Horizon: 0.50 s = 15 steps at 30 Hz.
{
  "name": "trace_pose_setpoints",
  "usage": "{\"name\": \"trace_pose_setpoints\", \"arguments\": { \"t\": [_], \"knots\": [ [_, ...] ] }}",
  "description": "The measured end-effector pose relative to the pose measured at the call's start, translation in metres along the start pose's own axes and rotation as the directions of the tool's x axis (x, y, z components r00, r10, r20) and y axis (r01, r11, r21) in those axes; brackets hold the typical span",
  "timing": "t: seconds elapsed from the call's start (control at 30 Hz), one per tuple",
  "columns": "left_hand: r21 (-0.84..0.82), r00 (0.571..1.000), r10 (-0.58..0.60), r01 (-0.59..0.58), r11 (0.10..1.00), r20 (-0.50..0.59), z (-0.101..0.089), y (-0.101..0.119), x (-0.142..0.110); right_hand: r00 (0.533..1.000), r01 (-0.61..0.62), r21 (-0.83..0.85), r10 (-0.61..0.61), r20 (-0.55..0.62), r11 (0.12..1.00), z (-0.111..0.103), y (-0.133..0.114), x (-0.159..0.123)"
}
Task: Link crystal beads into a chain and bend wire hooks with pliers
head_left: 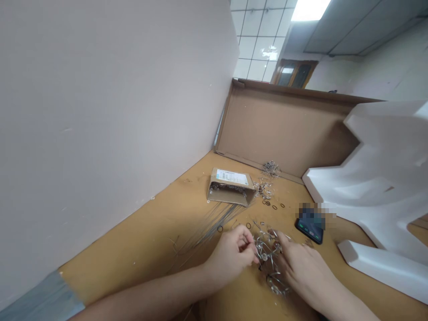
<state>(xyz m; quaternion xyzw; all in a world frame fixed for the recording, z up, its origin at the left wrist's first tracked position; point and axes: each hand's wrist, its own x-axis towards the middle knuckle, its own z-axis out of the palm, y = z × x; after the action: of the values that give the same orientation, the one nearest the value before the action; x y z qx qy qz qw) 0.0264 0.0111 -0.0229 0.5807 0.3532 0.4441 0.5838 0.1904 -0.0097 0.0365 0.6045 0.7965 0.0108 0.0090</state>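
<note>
- Head view: a small cardboard box (230, 186) lies on its side, thin metal wires (214, 223) spilling from its open end.
- The left hand (233, 254) pinches a piece from the tangle of metal clips (269, 256); the right hand (301, 263) rests on the tangle, fingers curled into it.
- Both are on the brown tabletop (150, 240), with small rings (272, 206), a phone (310, 226) and white foam (377, 187) near a wall.

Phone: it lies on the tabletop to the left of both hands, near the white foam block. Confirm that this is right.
Not quite. The head view shows the phone on the tabletop to the right of both hands, beyond the right hand, not left of the left hand. It does lie near the white foam block.
</note>
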Motion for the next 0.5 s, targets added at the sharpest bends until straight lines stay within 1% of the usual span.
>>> {"name": "trace_pose_setpoints", "arguments": {
  "t": [0.03, 0.1, 0.17, 0.23, 0.3, 0.37, 0.43, 0.47, 0.5],
  "knots": [
    [-0.022, 1.000, -0.005, 0.004, 1.000, -0.014, 0.001, -0.001, 0.000, 1.000, -0.008, 0.011, 0.008, 0.009, 1.000, 0.000, -0.001, 0.000],
    [0.020, 0.998, 0.036, -0.035, 0.999, -0.044, 0.000, 0.000, -0.001, 0.999, -0.031, 0.035, 0.030, 0.027, 0.999, -0.001, -0.005, 0.001],
    [0.158, 0.989, 0.140, -0.129, 0.979, -0.056, -0.003, 0.002, -0.002, 0.998, -0.056, 0.111, 0.052, 0.040, 0.992, 0.001, -0.007, 0.001],
    [0.306, 0.969, 0.245, -0.222, 0.926, -0.039, -0.006, 0.004, -0.004, 0.996, -0.084, 0.237, 0.076, 0.040, 0.968, 0.005, -0.006, 0.003],
    [0.396, 0.956, 0.292, -0.262, 0.880, -0.016, -0.009, 0.005, -0.003, 0.995, -0.098, 0.372, 0.082, 0.059, 0.923, 0.012, -0.003, 0.004],
    [0.417, 0.960, 0.280, -0.246, 0.875, -0.022, -0.011, 0.004, -0.002, 0.992, -0.114, 0.486, 0.077, 0.096, 0.866, 0.018, 0.001, 0.005],
    [0.402, 0.972, 0.234, -0.200, 0.893, -0.037, -0.012, 0.002, 0.001, 0.991, -0.132, 0.551, 0.100, 0.088, 0.824, 0.021, 0.004, 0.003],
    [0.387, 0.978, 0.205, -0.173, 0.906, -0.042, -0.012, 0.000, 0.002, 0.991, -0.127, 0.554, 0.126, 0.040, 0.823, 0.020, 0.005, 0.002],
    [0.371, 0.983, 0.178, -0.149, 0.917, -0.043, -0.012, 0.000, 0.003, 0.988, -0.100, 0.534, 0.146, -0.044, 0.840, 0.018, 0.004, 0.000]
  ]
}}
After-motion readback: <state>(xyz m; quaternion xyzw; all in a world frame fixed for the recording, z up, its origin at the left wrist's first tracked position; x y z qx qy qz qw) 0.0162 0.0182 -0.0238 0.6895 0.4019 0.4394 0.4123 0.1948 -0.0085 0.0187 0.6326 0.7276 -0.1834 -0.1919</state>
